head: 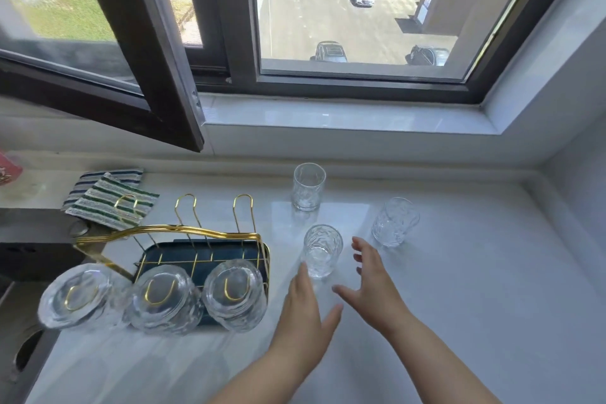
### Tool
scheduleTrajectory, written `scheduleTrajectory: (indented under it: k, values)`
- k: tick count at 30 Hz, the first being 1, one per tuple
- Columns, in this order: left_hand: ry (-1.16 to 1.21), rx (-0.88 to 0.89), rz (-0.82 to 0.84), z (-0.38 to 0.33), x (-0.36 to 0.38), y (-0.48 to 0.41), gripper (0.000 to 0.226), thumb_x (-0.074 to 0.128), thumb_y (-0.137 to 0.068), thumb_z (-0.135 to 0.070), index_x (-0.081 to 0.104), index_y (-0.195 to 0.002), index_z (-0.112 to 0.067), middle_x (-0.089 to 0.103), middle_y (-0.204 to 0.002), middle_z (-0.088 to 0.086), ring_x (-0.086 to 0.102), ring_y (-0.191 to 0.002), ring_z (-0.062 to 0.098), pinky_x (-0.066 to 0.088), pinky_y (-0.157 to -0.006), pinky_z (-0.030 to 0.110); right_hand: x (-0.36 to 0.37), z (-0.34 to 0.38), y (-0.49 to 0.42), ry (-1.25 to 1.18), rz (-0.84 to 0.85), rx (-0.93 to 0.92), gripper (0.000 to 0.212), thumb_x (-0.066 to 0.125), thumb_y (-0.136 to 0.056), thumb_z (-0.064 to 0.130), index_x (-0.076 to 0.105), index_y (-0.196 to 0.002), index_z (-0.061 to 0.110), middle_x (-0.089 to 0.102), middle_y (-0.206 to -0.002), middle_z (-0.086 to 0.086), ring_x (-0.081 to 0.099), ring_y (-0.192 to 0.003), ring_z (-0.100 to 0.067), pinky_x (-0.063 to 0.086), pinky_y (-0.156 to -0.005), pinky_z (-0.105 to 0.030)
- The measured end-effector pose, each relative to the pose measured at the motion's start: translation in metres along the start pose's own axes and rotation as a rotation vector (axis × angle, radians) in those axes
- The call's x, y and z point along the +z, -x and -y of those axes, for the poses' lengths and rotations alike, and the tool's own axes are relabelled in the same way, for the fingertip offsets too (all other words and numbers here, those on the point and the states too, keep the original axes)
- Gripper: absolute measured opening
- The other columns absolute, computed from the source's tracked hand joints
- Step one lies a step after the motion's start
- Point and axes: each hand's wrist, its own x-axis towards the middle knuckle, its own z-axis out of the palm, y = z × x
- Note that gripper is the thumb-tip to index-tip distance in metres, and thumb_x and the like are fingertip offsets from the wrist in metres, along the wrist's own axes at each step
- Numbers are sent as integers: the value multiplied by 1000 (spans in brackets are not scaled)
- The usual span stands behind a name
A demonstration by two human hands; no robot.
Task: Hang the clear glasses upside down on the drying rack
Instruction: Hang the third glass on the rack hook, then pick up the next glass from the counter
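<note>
A gold wire drying rack [170,230] on a dark blue tray stands at the left of the white counter. Three clear glasses hang upside down on its front prongs: left [77,297], middle [162,298], right [234,293]. Its three back prongs are bare. Three more clear glasses stand upright on the counter: near [322,251], far [308,186], right [395,221]. My left hand [303,315] is open just left of and below the near glass. My right hand [373,282] is open to that glass's right. Neither hand holds anything.
Striped cloths [108,197] lie behind the rack. An open dark window sash [137,43] juts out over the counter's left part. A windowsill [344,116] runs along the back. A sink edge [23,348] sits at the far left. A wall closes the right side.
</note>
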Motion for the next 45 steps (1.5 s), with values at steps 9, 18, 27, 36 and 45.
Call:
scheduleTrajectory:
  k: [9,18,27,36,45]
  values:
    - [216,-130,-152,-3,16,-68,92,71,-75,-18,9,-143,-18,23,-151,6,24,-137,19,24,-105,26,12,-19,-38,-77,57,-12,75,69,-77,19,26,-139,16,39,-143,2,39,-130,-14,34,-107,-30]
    - [223,-89,-228,-1,17,-73,75,74,-69,-14,33,-132,-19,48,-130,4,44,-120,19,39,-96,29,22,-17,-39,-315,16,-19,55,69,-73,10,46,-115,36,58,-119,13,56,-104,1,42,-85,-10]
    - [372,39,-245,-36,-9,-33,64,77,-64,-25,41,-116,-27,51,-117,-4,50,-110,16,46,-91,32,-16,4,-2,-395,2,-3,73,79,-68,27,39,-127,42,43,-133,19,43,-121,4,37,-98,-20]
    - [454,232,-133,-72,-84,29,68,78,-64,-24,33,-110,-48,47,-115,-5,53,-105,6,50,-84,26,-26,78,37,-1137,413,-80,64,54,-87,46,35,-138,13,42,-144,-19,42,-130,-35,42,-103,-43]
    - [-71,338,-252,-52,-180,2,68,76,-70,-24,42,-128,-28,41,-113,-15,42,-109,3,28,-87,14,-26,170,-8,-526,3,-321,81,85,-56,11,47,-125,29,56,-123,1,63,-104,-15,54,-86,-34]
